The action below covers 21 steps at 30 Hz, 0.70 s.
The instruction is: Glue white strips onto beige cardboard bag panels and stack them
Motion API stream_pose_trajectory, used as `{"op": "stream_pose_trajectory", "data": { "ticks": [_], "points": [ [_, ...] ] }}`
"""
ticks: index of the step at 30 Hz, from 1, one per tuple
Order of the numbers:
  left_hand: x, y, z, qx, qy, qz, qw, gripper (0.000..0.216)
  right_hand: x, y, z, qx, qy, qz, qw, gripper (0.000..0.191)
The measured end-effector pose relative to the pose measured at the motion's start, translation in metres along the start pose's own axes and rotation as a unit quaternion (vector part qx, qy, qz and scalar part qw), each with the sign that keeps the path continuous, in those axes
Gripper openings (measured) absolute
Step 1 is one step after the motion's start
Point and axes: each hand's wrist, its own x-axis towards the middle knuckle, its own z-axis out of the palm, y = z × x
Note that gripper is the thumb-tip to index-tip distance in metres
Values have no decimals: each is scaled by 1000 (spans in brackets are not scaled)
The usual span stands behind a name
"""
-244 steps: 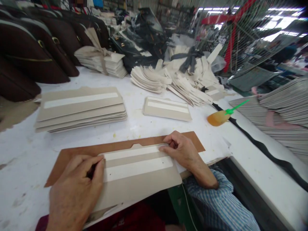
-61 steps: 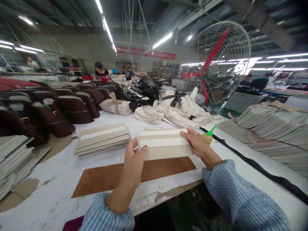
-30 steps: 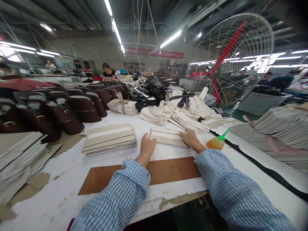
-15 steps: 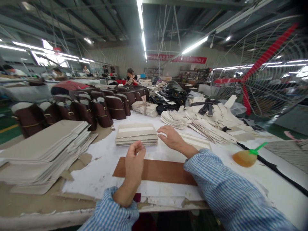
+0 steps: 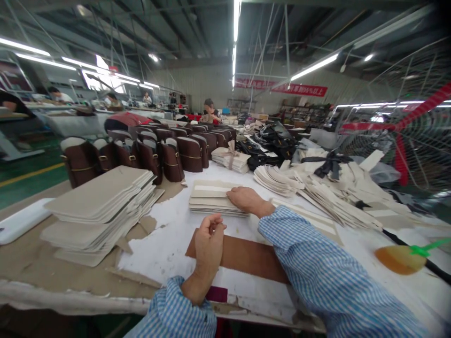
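Now the right hand (image 5: pixel 246 199) lies flat and open on the stack of beige cards (image 5: pixel 207 198) on the tabletop (image 5: pixel 169 237). The left hand (image 5: pixel 208 240) is curled and empty by the brown board (image 5: pixel 248 256).

Bright, even factory light through a wide, bending lens.
Ceiling tubes (image 5: pixel 235 28) lit the hall from overhead and blew out to white glare; shadows on the white counter (image 5: pixel 169 234) were soft and faint. The left hand (image 5: pixel 208 239) was sharp, while the fan (image 5: pixel 401 141) at the right edge stretched and smeared, corners darkening.
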Motion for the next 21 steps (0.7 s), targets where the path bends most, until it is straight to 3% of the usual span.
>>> {"op": "stream_pose_trajectory", "data": {
  "ticks": [4,10,15,18,21],
  "points": [
    [0,0,0,1,-1,13,1000,32,2,-1,-10,-28,11,40,999,31],
    [1,6,-3,7,22,62,998,26,-20,1,-55,-52,113,146,981,35],
    [-7,21,-4,-12,67,122,990,23,-95,1,-74,-79,236,152,956,32],
    [-25,32,-9,-28,89,146,985,23,-156,-10,-64,-87,325,93,937,28],
    [-46,42,-21,-50,96,199,974,23,-214,-31,-39,-67,319,37,945,26]
  ]
}}
